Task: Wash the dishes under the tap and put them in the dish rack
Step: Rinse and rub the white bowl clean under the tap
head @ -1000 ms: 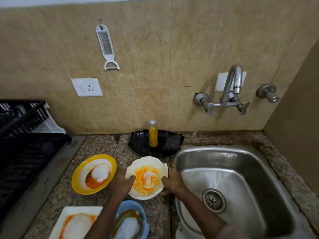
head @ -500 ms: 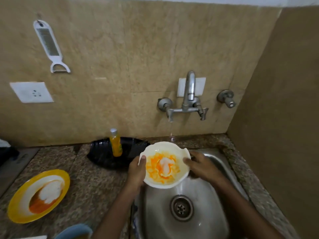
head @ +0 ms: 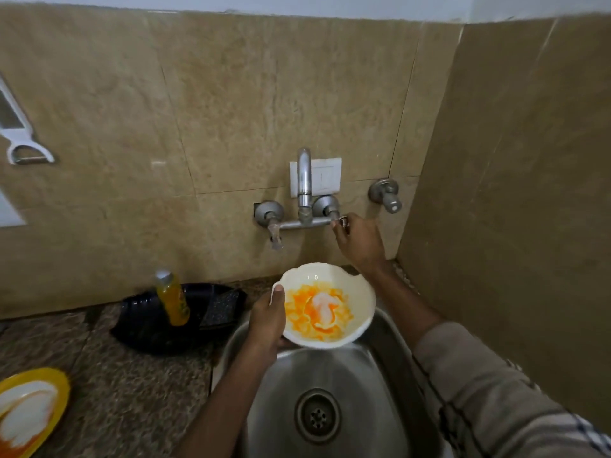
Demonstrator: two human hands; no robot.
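**One hand on the bowl, the other at the tap**

My left hand holds the white bowl by its left edge. The thumb is hooked over the scalloped rim and the fingers are curled underneath, so the bowl is pinched between them. The forearm comes up from the bottom of the view and the wrist is nearly straight. The bowl is tilted a little toward me above the back part of the steel sink, below the spout. It has orange sauce and a white smear inside (nothing rinsed yet).

My right arm reaches forward and up past the bowl's right side, with the checked sleeve pushed back from the wrist. The right hand is at the wall, its fingers wrapped round the right tap handle. Only the tip of the handle shows above my knuckles. The back of the hand faces the camera.

On the granite counter to the left, a black tray carries an orange bottle standing upright and a dark scrub pad. A yellow plate, also smeared, lies at the lower left corner, well apart from the sink. A white peeler hangs on the tiled wall at the far left.
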